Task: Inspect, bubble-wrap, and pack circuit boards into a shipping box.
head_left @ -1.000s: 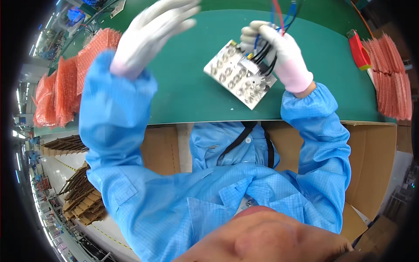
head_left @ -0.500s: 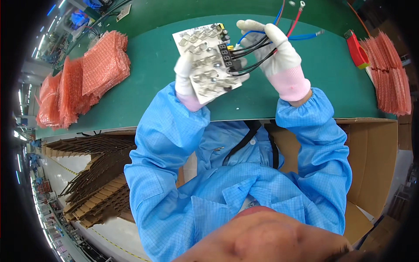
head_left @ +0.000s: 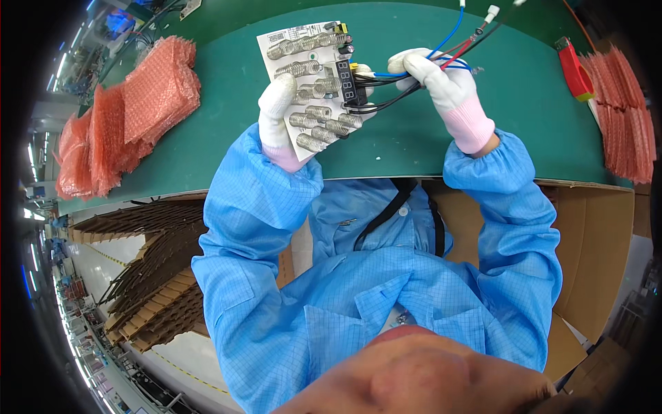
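Observation:
A white circuit board [head_left: 310, 76] with several metal springs and a small black display is held up over the green table [head_left: 227, 131]. My left hand [head_left: 279, 114], in a white glove, grips the board by its lower left edge. My right hand [head_left: 441, 86], also gloved, is closed on the bundle of black, red and blue wires [head_left: 414, 65] that run off the board's right side. The wire ends with white tips stick up toward the far edge.
Stacks of pink bubble-wrap bags [head_left: 124, 110] lie at the left of the table, more [head_left: 631, 103] at the right beside a red tool [head_left: 572, 69]. Flat cardboard dividers [head_left: 152, 276] are piled at lower left. An open cardboard box [head_left: 593, 234] stands in front of me.
My left hand came down from a raised, empty position and took the board's left edge. The board was turned and lifted, springs facing me. My right hand shifted from the board to the wires.

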`<act>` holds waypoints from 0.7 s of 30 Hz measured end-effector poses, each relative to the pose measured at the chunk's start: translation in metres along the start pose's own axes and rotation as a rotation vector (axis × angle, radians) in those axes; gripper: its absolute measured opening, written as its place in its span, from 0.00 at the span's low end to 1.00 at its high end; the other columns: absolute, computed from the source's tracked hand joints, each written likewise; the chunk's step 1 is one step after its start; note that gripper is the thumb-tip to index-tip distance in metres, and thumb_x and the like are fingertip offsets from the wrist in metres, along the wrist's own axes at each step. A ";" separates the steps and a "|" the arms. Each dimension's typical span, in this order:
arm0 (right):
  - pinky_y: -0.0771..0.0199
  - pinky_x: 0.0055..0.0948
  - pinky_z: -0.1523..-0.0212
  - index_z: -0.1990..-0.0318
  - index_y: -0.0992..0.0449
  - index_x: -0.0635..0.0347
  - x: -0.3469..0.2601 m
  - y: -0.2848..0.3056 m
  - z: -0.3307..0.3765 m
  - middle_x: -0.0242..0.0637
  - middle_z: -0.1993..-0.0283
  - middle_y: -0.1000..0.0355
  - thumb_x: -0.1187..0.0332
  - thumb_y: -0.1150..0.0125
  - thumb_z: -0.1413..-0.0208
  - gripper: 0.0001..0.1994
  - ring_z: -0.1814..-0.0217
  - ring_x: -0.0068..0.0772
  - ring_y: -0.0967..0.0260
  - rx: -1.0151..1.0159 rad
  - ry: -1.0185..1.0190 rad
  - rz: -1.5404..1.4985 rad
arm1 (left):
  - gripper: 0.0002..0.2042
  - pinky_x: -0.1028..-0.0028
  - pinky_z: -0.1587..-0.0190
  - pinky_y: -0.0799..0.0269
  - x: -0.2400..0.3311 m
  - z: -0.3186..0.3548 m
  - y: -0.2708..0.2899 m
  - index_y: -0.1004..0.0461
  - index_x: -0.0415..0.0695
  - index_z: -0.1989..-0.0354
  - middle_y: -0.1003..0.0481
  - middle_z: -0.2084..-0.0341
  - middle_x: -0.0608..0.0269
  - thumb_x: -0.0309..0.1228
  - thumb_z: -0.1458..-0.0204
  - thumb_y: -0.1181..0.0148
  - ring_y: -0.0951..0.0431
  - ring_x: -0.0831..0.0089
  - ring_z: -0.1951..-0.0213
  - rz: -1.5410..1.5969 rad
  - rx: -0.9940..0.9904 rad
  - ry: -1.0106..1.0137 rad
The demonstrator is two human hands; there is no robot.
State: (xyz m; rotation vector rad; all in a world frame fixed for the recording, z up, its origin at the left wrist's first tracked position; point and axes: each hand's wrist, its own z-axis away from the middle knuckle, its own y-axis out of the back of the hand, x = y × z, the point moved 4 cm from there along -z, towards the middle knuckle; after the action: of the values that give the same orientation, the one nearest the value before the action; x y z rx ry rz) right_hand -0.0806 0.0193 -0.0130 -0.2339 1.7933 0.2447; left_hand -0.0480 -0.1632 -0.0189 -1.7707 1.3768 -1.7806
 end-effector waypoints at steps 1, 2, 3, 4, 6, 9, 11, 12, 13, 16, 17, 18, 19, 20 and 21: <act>0.31 0.24 0.64 0.65 0.26 0.68 0.004 0.000 0.001 0.36 0.66 0.29 0.62 0.51 0.45 0.15 0.67 0.24 0.33 0.029 -0.099 -0.042 | 0.31 0.50 0.52 0.33 0.000 -0.001 0.001 0.46 0.38 0.43 0.35 0.52 0.44 0.45 0.51 0.48 0.31 0.52 0.53 -0.048 -0.012 -0.018; 0.31 0.23 0.66 0.65 0.26 0.68 0.008 -0.001 0.002 0.35 0.68 0.29 0.61 0.50 0.46 0.16 0.70 0.23 0.33 0.055 -0.196 -0.085 | 0.31 0.50 0.52 0.33 0.001 -0.001 0.000 0.46 0.38 0.43 0.35 0.52 0.44 0.45 0.51 0.48 0.31 0.52 0.53 -0.049 -0.011 -0.016; 0.31 0.23 0.66 0.65 0.26 0.68 0.008 0.001 0.004 0.35 0.68 0.29 0.61 0.50 0.46 0.16 0.70 0.23 0.33 0.055 -0.198 -0.086 | 0.31 0.51 0.52 0.32 0.003 0.000 0.000 0.46 0.38 0.43 0.34 0.53 0.44 0.45 0.51 0.48 0.30 0.53 0.53 -0.018 0.029 -0.001; 0.32 0.22 0.67 0.64 0.26 0.68 0.014 0.002 0.009 0.34 0.69 0.30 0.61 0.50 0.45 0.16 0.70 0.22 0.34 -0.056 -0.360 -0.016 | 0.30 0.52 0.52 0.32 0.004 0.000 0.001 0.45 0.38 0.44 0.34 0.53 0.45 0.45 0.50 0.49 0.30 0.54 0.54 0.013 0.069 0.014; 0.33 0.21 0.69 0.65 0.25 0.68 0.014 0.001 0.028 0.34 0.70 0.30 0.62 0.48 0.47 0.15 0.72 0.21 0.34 -0.319 -0.453 0.119 | 0.29 0.53 0.52 0.31 0.008 0.000 0.005 0.44 0.38 0.44 0.33 0.54 0.46 0.45 0.50 0.50 0.29 0.55 0.55 -0.013 0.105 0.001; 0.34 0.21 0.71 0.68 0.26 0.68 -0.026 0.002 0.049 0.37 0.69 0.29 0.71 0.42 0.54 0.08 0.72 0.22 0.34 -0.298 -0.078 0.381 | 0.30 0.56 0.53 0.30 0.004 -0.002 0.010 0.44 0.37 0.44 0.32 0.55 0.45 0.46 0.51 0.50 0.28 0.56 0.56 -0.082 0.182 0.010; 0.32 0.24 0.67 0.69 0.26 0.66 -0.057 0.000 0.046 0.40 0.66 0.28 0.74 0.41 0.59 0.07 0.68 0.29 0.31 -0.163 0.380 0.638 | 0.29 0.58 0.54 0.29 -0.001 0.001 0.007 0.42 0.36 0.46 0.31 0.57 0.46 0.45 0.51 0.49 0.27 0.57 0.57 -0.078 0.195 0.026; 0.31 0.26 0.65 0.69 0.26 0.65 -0.070 -0.002 0.043 0.40 0.65 0.28 0.75 0.40 0.60 0.08 0.66 0.32 0.30 -0.058 0.608 0.798 | 0.29 0.61 0.55 0.28 -0.004 -0.001 0.006 0.41 0.35 0.47 0.30 0.58 0.46 0.45 0.51 0.49 0.26 0.58 0.58 -0.079 0.181 0.053; 0.31 0.29 0.62 0.69 0.26 0.63 -0.075 -0.005 0.036 0.40 0.63 0.28 0.75 0.40 0.62 0.09 0.63 0.38 0.30 -0.026 0.663 0.935 | 0.29 0.61 0.55 0.28 -0.005 -0.001 0.006 0.41 0.35 0.47 0.30 0.58 0.46 0.45 0.51 0.49 0.26 0.58 0.58 -0.075 0.181 0.055; 0.31 0.28 0.62 0.68 0.26 0.60 -0.052 -0.001 0.015 0.37 0.64 0.28 0.71 0.44 0.56 0.06 0.62 0.36 0.31 -0.016 0.616 1.100 | 0.27 0.69 0.59 0.27 -0.007 0.003 -0.002 0.37 0.32 0.50 0.27 0.63 0.49 0.42 0.52 0.48 0.25 0.64 0.62 -0.203 0.047 0.122; 0.32 0.28 0.61 0.68 0.26 0.60 -0.040 -0.002 0.013 0.37 0.64 0.28 0.70 0.45 0.55 0.07 0.62 0.36 0.31 -0.115 0.505 1.101 | 0.27 0.68 0.58 0.27 -0.010 0.007 -0.003 0.38 0.31 0.49 0.28 0.62 0.48 0.40 0.53 0.48 0.25 0.65 0.62 -0.228 0.115 0.061; 0.32 0.27 0.61 0.67 0.26 0.59 -0.030 -0.002 0.012 0.38 0.65 0.29 0.69 0.46 0.53 0.07 0.63 0.36 0.32 -0.212 0.393 1.097 | 0.27 0.68 0.58 0.27 -0.009 0.007 -0.002 0.38 0.31 0.49 0.28 0.62 0.48 0.40 0.53 0.48 0.25 0.65 0.62 -0.229 0.114 0.061; 0.33 0.24 0.60 0.65 0.26 0.62 -0.025 0.000 0.012 0.37 0.66 0.28 0.69 0.48 0.49 0.07 0.65 0.31 0.31 -0.220 0.339 0.986 | 0.26 0.67 0.58 0.27 -0.008 0.007 -0.003 0.39 0.31 0.49 0.28 0.61 0.47 0.39 0.53 0.48 0.25 0.64 0.62 -0.215 0.067 0.066; 0.33 0.24 0.60 0.65 0.26 0.62 -0.022 -0.001 0.012 0.37 0.66 0.28 0.69 0.48 0.49 0.07 0.65 0.31 0.31 -0.223 0.341 0.984 | 0.26 0.67 0.58 0.27 -0.007 0.009 -0.004 0.39 0.31 0.49 0.29 0.60 0.47 0.38 0.53 0.48 0.25 0.64 0.61 -0.202 0.024 0.069; 0.33 0.23 0.61 0.65 0.27 0.64 -0.018 0.004 0.010 0.36 0.66 0.28 0.69 0.50 0.47 0.08 0.65 0.28 0.32 -0.145 0.237 0.739 | 0.28 0.66 0.56 0.27 -0.007 0.006 -0.006 0.42 0.30 0.47 0.30 0.58 0.45 0.40 0.52 0.48 0.26 0.62 0.59 -0.212 0.000 0.059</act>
State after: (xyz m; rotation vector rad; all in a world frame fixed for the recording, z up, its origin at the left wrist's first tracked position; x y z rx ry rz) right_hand -0.0683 0.0263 0.0029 0.3261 2.0389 0.9014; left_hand -0.0385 -0.1577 -0.0205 -1.9416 1.2499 -1.9539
